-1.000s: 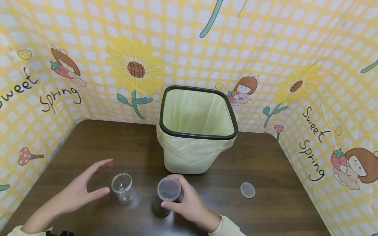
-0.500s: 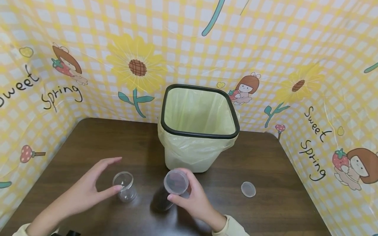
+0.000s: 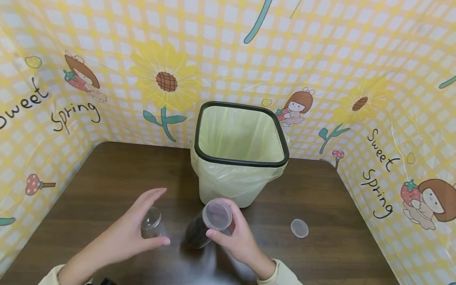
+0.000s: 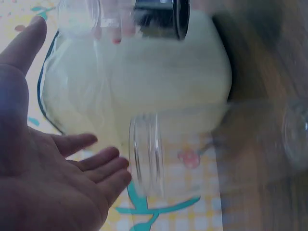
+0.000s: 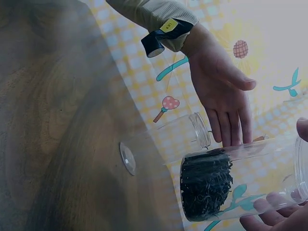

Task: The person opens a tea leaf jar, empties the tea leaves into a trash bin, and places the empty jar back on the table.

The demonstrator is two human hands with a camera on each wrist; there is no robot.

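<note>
My right hand [image 3: 238, 239] grips a clear plastic jar [image 3: 198, 233] near its top. Dark, shredded leaf-like bits [image 5: 206, 185] fill the jar's lower part. Its mouth looks covered by a translucent lid [image 3: 217, 215]. The jar leans, with its base raised off the table. A second clear jar [image 4: 192, 149] stands upright and uncovered to its left, with nothing visible inside. My left hand [image 3: 126, 235] hovers in front of this empty jar, fingers straight and thumb spread, partly hiding it in the head view. The left hand holds nothing.
A loose translucent lid [image 3: 299, 228] lies on the brown table [image 3: 331, 206] at the right. Behind the jars stands a trash bin [image 3: 228, 190] with a black rim and pale yellow liner. Patterned cloth [image 3: 228, 59] walls the table at the back and sides.
My right hand has lifted the filled jar off the table and tilted it, shifting slightly right and away. My left hand has moved right, past the empty jar, towards the filled one.
</note>
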